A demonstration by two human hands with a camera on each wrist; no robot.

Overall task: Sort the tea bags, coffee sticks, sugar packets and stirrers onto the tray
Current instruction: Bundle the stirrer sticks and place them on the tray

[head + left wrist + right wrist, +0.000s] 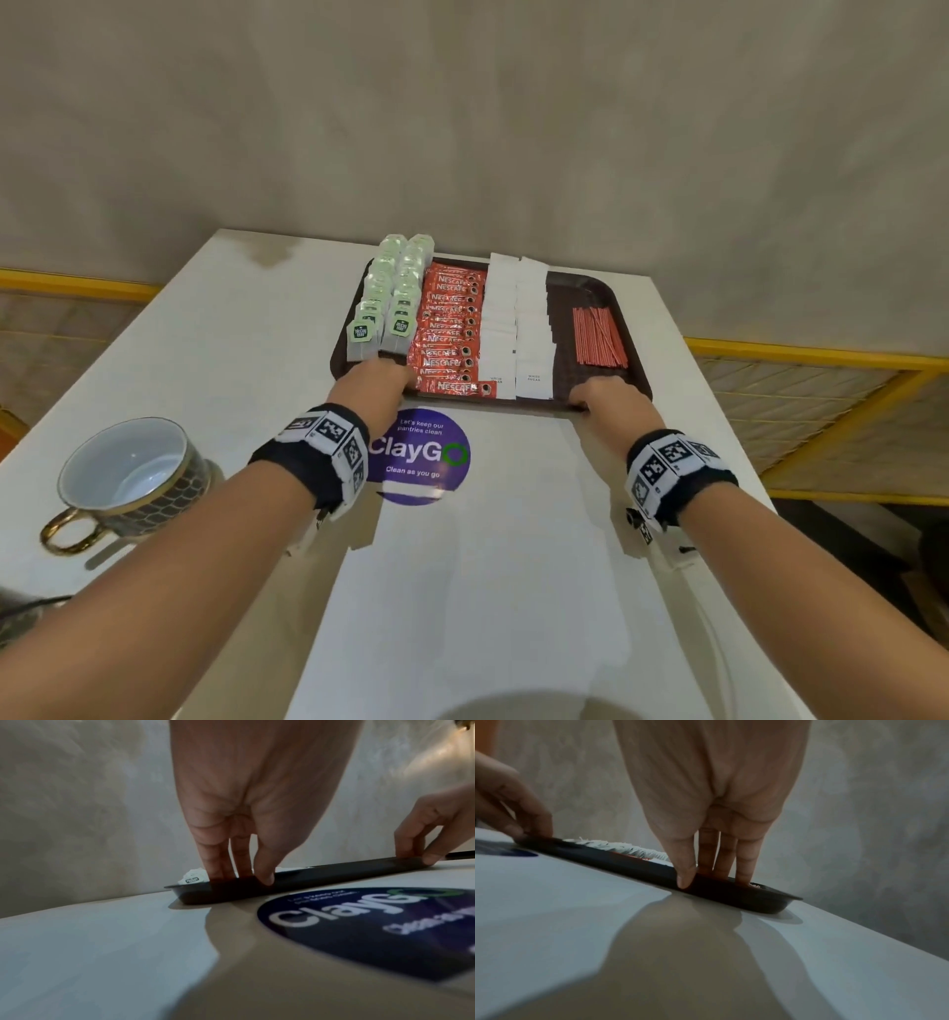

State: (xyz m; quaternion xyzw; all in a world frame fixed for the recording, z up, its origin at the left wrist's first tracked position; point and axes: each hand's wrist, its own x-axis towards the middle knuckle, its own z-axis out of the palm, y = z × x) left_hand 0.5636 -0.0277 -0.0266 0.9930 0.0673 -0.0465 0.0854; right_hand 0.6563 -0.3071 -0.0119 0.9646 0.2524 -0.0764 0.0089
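A dark brown tray lies at the far end of the white table. Left to right it holds two rows of green-tagged tea bags, red Nescafé coffee sticks, two columns of white sugar packets and a bundle of red stirrers. My left hand pinches the tray's near rim at the left, thumb outside and fingers inside. At the right end of the same rim, my right hand pinches in the same way. The tray sits flat on the table.
A patterned cup with a gold handle stands at the near left of the table. A round purple ClayGo sticker lies just in front of the tray. The table's edges drop off left and right; a yellow railing runs behind.
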